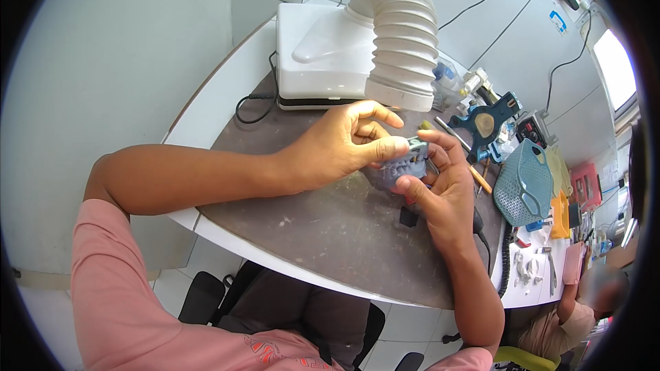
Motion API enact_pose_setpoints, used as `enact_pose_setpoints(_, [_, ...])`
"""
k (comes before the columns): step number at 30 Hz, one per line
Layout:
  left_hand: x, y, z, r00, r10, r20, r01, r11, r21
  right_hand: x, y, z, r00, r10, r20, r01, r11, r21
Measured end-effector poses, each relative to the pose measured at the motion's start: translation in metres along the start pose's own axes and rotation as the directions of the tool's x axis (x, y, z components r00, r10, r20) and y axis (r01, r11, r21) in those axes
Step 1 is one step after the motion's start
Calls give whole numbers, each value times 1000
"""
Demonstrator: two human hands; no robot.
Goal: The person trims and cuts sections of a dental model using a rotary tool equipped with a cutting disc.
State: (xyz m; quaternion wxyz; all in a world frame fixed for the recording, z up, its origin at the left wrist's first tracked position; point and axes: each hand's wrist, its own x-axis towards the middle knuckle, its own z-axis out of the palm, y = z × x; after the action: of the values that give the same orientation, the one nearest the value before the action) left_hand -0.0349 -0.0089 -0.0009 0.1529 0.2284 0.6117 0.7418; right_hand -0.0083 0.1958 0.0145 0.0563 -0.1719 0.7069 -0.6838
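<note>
Between my hands is a grey-blue dental model (394,173) with a row of teeth facing me, held up over the dark work surface. My right hand (443,189) grips it from the right, the thumb on its front and the fingers behind. At its upper left, my left hand (350,139) presses its thumb against the model's top, with the index and other fingers curled above. A greenish piece (416,144) shows at the model's top, near both hands. Fingers hide part of the model.
A white extractor box (323,55) with a ribbed hose (405,41) stands behind my hands. Rightward are a blue articulator (487,124), a wooden-handled tool (480,178) and a teal basket (524,182). Another person (564,323) sits at far right.
</note>
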Motion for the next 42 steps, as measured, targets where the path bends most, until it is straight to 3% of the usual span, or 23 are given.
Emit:
enact_pose_setpoints(3, [-3,0,6,998,-2,-70,3,1000,8,1,-2,-4,996,-32,-85,32,999,-1])
enact_pose_setpoints(4, [-5,-2,6,1000,-10,-27,11,1000,22,3,2,-4,985,-115,-126,113,993,-21])
enact_pose_setpoints(7, [-4,-5,2,999,-26,34,24,999,31,1,0,-3,985,-94,-148,100,994,34])
enact_pose_setpoints(13, [-3,-4,2,996,-75,55,81,990,-114,-1,-5,1,984,-65,-166,72,997,37])
enact_pose_setpoints(15, [-2,-8,1,996,-88,-10,83,973,-217,-1,-4,-2,983,-38,-182,52,996,69])
enact_pose_setpoints(18, [-2,-2,2,992,-122,-20,109,936,-335,-1,0,-7,976,-36,-214,32,999,-19])
enact_pose_setpoints(25, [-1,6,1,990,-131,47,139,929,-342,-2,1,-5,971,-10,-239,8,1000,-11])
enact_pose_setpoints(30, [-3,8,0,989,-142,-51,116,931,-346,-2,4,-6,980,-9,-197,5,1000,-18])
enact_pose_setpoints(42, [-4,5,-3,990,-135,-52,112,945,-307,0,-3,-1,984,-23,-179,13,998,-58])
